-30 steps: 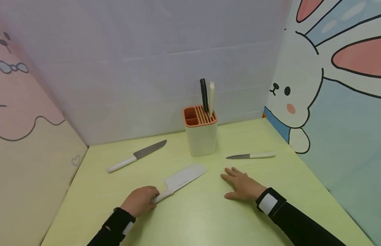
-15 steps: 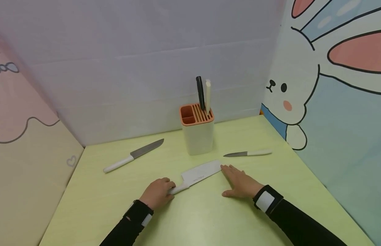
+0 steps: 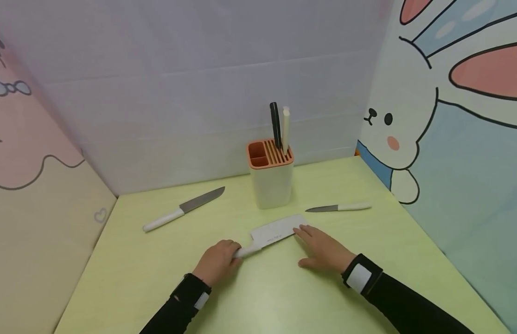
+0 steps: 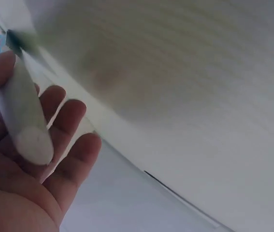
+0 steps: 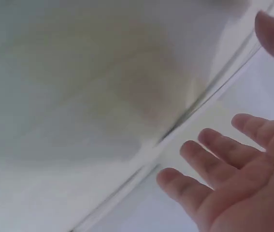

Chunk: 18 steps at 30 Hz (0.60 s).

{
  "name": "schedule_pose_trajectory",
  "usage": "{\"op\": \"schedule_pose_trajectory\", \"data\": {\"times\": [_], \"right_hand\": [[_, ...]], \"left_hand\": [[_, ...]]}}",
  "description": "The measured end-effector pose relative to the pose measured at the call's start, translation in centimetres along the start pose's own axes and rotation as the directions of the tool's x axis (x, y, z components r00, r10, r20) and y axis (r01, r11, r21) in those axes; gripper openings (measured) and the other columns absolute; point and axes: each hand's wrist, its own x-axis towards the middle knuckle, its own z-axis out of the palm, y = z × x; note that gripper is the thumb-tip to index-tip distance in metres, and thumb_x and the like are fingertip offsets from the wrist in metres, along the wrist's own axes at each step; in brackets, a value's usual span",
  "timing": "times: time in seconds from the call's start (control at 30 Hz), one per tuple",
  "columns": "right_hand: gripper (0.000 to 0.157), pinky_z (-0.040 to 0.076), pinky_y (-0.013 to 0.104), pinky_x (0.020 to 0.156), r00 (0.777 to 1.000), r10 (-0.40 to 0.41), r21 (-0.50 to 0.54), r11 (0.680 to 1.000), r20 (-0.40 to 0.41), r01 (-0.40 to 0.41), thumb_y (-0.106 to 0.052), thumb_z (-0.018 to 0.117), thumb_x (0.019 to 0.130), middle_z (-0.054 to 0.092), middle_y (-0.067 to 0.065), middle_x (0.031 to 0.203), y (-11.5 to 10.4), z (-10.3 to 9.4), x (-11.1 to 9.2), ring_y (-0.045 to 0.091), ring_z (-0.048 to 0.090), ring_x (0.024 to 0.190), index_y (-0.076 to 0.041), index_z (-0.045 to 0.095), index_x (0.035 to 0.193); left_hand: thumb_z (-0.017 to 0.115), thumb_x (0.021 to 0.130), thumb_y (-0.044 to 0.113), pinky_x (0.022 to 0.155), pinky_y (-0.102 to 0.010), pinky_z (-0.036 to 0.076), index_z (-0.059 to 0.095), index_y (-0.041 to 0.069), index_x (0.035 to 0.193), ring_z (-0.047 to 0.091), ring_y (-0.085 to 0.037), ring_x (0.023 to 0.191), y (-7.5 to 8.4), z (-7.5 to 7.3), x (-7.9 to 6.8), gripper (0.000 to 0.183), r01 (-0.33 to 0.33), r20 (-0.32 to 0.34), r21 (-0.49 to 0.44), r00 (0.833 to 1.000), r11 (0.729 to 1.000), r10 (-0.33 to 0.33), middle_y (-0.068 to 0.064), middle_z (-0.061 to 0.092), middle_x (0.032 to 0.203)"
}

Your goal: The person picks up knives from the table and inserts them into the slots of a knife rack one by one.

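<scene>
A cleaver with a broad pale blade and white handle is low over the table, tip to the right. My left hand holds it by the handle's end. In the left wrist view, the thumb lies along the white handle with the fingers loosely behind it. Spread and fairly straight, my right hand has its fingertips at the far end of the blade, covering part of its lower corner. The right wrist view shows that palm and its extended fingers, holding nothing.
Behind the cleaver stands a white knife block with an orange slotted top, holding a black-handled and a white-handled piece. A kitchen knife lies at left, a paring knife at right. Walls enclose the table.
My left hand has moved right and slightly away from me with the cleaver, bringing the blade's end to the right hand's fingertips. The right hand has barely moved.
</scene>
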Motion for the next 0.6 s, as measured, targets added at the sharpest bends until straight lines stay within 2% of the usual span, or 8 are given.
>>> {"op": "schedule_pose_trajectory", "data": {"times": [0.1, 0.2, 0.3, 0.43, 0.6], "right_hand": [[0.078, 0.04, 0.043, 0.099, 0.99, -0.124, -0.074, 0.99, -0.073, 0.119, -0.043, 0.072, 0.074, 0.048, 0.017, 0.134, -2.0, -0.5, 0.7, 0.029, 0.045, 0.122, -0.006, 0.043, 0.136], [0.07, 0.045, 0.041, 0.094, 0.962, -0.234, -0.18, 0.962, -0.14, 0.207, -0.04, 0.074, 0.073, 0.056, 0.012, 0.125, -4.0, -0.9, 1.7, 0.025, 0.052, 0.114, -0.008, 0.05, 0.13], [0.064, 0.048, 0.039, 0.09, 0.93, -0.318, -0.265, 0.927, -0.186, 0.264, -0.035, 0.076, 0.072, 0.06, 0.009, 0.117, -5.6, -1.1, 2.3, 0.023, 0.056, 0.106, -0.009, 0.054, 0.126], [0.06, 0.051, 0.037, 0.085, 0.905, -0.359, -0.302, 0.91, -0.226, 0.286, -0.031, 0.077, 0.071, 0.062, 0.006, 0.112, -6.6, -1.2, 2.6, 0.021, 0.058, 0.101, -0.013, 0.055, 0.124], [0.06, 0.053, 0.036, 0.077, 0.884, -0.377, -0.314, 0.905, -0.275, 0.288, -0.026, 0.076, 0.073, 0.062, 0.007, 0.11, -7.1, -1.9, 2.7, 0.021, 0.059, 0.097, -0.018, 0.052, 0.128]], "left_hand": [[0.068, 0.082, 0.019, 0.063, -0.029, 0.053, 0.061, 0.007, 0.102, 0.057, -0.01, 0.074, 0.7, -0.7, 0.1, 0.025, 0.017, -0.034, -0.039, 0.999, 0.999, -0.019, -0.002, 0.064, 0.091], [0.068, 0.083, 0.017, 0.063, -0.028, 0.053, 0.059, 0.006, 0.105, 0.057, -0.009, 0.074, 1.5, -1.6, 0.2, 0.027, 0.006, -0.062, -0.063, 0.998, 0.998, -0.01, -0.003, 0.063, 0.093], [0.068, 0.082, 0.016, 0.061, -0.028, 0.053, 0.059, 0.005, 0.106, 0.058, -0.01, 0.074, 2.3, -2.4, 0.4, 0.028, -0.032, -0.085, -0.057, 0.996, 0.998, 0.027, -0.004, 0.063, 0.092], [0.067, 0.083, 0.017, 0.06, -0.027, 0.052, 0.058, 0.004, 0.107, 0.058, -0.011, 0.073, 3.3, -3.2, 0.4, 0.028, -0.059, -0.107, -0.017, 0.993, 0.998, 0.056, -0.004, 0.062, 0.09], [0.067, 0.084, 0.019, 0.061, -0.027, 0.052, 0.058, 0.005, 0.109, 0.056, -0.01, 0.073, 4.3, -4.6, 0.3, 0.03, -0.048, -0.144, 0.018, 0.988, 0.999, 0.05, -0.004, 0.062, 0.091]]}}
